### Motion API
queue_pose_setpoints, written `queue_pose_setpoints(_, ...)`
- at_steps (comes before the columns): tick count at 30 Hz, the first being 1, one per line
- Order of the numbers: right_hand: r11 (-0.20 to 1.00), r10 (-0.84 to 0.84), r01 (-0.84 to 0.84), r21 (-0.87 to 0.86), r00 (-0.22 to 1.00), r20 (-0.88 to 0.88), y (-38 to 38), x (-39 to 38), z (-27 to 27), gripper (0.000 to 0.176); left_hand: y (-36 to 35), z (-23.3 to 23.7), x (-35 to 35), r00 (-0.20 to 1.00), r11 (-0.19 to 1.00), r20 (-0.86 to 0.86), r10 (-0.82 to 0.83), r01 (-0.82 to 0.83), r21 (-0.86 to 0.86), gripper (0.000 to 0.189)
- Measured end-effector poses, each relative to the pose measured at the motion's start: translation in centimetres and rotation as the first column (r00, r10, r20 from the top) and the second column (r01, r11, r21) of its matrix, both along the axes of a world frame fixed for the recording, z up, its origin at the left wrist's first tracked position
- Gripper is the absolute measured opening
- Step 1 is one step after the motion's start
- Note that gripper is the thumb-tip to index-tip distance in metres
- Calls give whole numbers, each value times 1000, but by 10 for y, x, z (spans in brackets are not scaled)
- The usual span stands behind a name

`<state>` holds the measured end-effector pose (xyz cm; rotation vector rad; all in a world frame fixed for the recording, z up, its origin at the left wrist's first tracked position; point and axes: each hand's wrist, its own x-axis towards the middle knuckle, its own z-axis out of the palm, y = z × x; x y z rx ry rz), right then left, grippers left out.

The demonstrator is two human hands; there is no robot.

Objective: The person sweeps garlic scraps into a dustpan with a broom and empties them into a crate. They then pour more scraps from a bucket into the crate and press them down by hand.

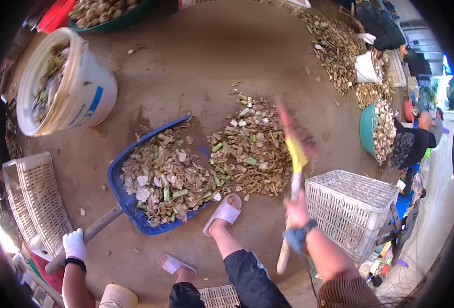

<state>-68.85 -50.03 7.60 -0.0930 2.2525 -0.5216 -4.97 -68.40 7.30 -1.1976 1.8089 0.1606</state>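
Note:
My left hand (74, 245), in a white glove, is wrapped round the wooden handle of a blue shovel (115, 173). The shovel lies flat on the floor, its pan heaped with dry husks and green stalk pieces (168, 177). In my right hand (297, 209) is the handle of a broom (298, 154); its yellow neck and reddish, motion-blurred bristles point away from me. Something grey-blue hangs at my right wrist. A pile of husks and stalks (258, 149) lies between the shovel's front edge and the broom, and my sandalled foot (224, 213) stands beside it.
Stacked white crates (351, 187) stand at right, more crates (37, 200) at left. A large white bucket (101, 92) of scraps is upper left, near a green basin (122, 19) of bulbs. At right, people (409, 149) sit by a filled teal basin (366, 131) and husk heaps.

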Motion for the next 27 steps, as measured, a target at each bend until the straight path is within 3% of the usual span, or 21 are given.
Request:
queue_pose_setpoints(2,993,-66,56,-100,992,-106,-18,-96,-64,32,-16,-3,-34,999,999,19,-36,36,0,5)
queue_pose_setpoints(4,996,-90,88,-24,989,-118,-65,-167,-97,18,-21,-12,-53,997,999,67,-49,48,9,4)
queue_pose_setpoints(5,987,-115,116,-111,993,15,-60,-213,-139,14,-21,-18,-56,992,997,101,-77,75,22,5)
queue_pose_setpoints(6,993,53,-40,107,991,-121,-72,-220,-149,18,-21,-17,-63,991,995,98,-94,93,21,5)
queue_pose_setpoints(7,608,776,-714,347,626,-75,-69,-229,-169,18,-22,-19,-66,990,995,102,-98,96,20,6)
queue_pose_setpoints(8,191,961,-859,475,263,89,-59,-220,-186,18,-23,-18,-68,989,995,110,-101,98,33,6)
queue_pose_setpoints(9,-240,966,-830,503,-151,211,-50,-209,-200,20,-24,-19,-68,988,994,116,-105,100,45,6)
queue_pose_setpoints(10,12,981,-889,458,99,166,-40,-184,-202,18,-25,-16,-71,986,995,146,-82,72,73,6)
queue_pose_setpoints(11,626,720,-694,355,690,78,-28,-149,-196,21,-24,-13,-71,982,994,177,-66,49,100,6)
queue_pose_setpoints(12,940,249,-254,228,967,54,-31,-109,-176,27,-22,-14,-67,981,992,179,-78,58,113,6)
queue_pose_setpoints(13,980,99,-109,168,993,70,-31,-74,-165,35,-18,-17,-61,975,992,205,-83,61,111,5)
queue_pose_setpoints(15,979,130,-154,135,977,169,-42,-21,-147,48,-15,-14,-65,960,989,254,-115,87,120,5)
queue_pose_setpoints(16,991,-1,-46,129,939,343,-52,-1,-136,49,-13,-11,-70,964,990,249,-97,67,126,5)
queue_pose_setpoints(17,983,-45,-44,179,883,467,-70,6,-112,48,-25,2,-73,979,993,201,-46,22,120,6)
queue_pose_setpoints(18,872,423,-456,178,885,195,-53,52,-124,48,-14,4,-86,976,987,209,-64,32,155,6)
queue_pose_setpoints(19,804,512,-560,200,823,246,-57,80,-117,47,-15,12,-99,981,988,190,-44,15,151,6)
queue_pose_setpoints(21,725,584,-676,133,705,403,-57,125,-108,46,-15,15,-96,988,990,150,-23,2,143,6)
queue_pose_setpoints(23,710,613,-703,46,649,450,-58,163,-90,45,-11,8,-88,994,988,106,-10,-6,151,7)
queue_pose_setpoints(25,789,510,-602,121,752,417,-71,183,-24,42,-7,1,-72,997,986,78,-22,9,166,8)
queue_pose_setpoints(26,781,541,-611,128,765,349,-66,187,-9,41,-7,-2,-69,998,985,58,-20,9,173,8)
queue_pose_setpoints(27,815,499,-572,91,774,390,-63,186,10,43,-12,4,-77,996,982,87,-3,-14,189,9)
